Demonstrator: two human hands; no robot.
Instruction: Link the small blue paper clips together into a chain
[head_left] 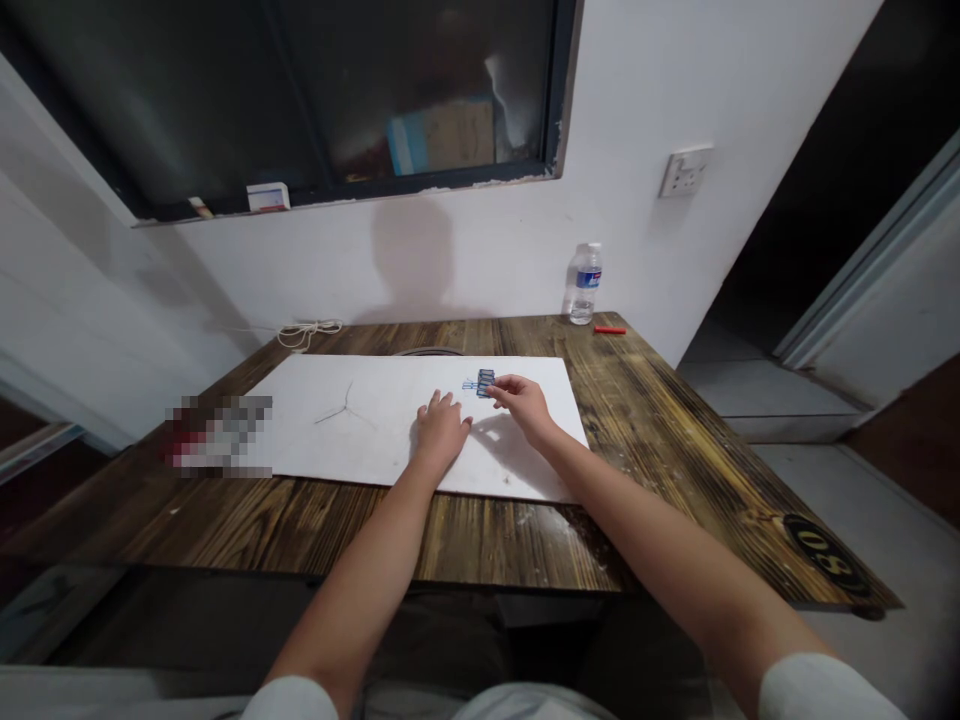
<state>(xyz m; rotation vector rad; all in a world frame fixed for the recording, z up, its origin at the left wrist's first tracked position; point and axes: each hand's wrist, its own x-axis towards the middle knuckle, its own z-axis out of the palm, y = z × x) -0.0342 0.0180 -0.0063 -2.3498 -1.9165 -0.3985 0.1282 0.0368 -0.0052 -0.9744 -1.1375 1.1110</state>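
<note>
A large white sheet (375, 440) lies on a dark wooden table (660, 420). My left hand (439, 430) rests flat on the sheet, fingers stretched out and holding nothing. My right hand (523, 403) is just to its right, its fingertips pinched on a small blue clip-like object (484, 383) that sits on the sheet. I cannot make out exactly what the blue object is. A thin wire-like shape (345, 408) lies on the sheet to the left of both hands.
A plastic water bottle (585, 284) stands at the table's back right, with a small red object (610, 329) beside it. A coiled white cord (307, 331) lies at the back left. A blurred patch (219, 436) covers something at the left edge. A wall socket (684, 171) sits above.
</note>
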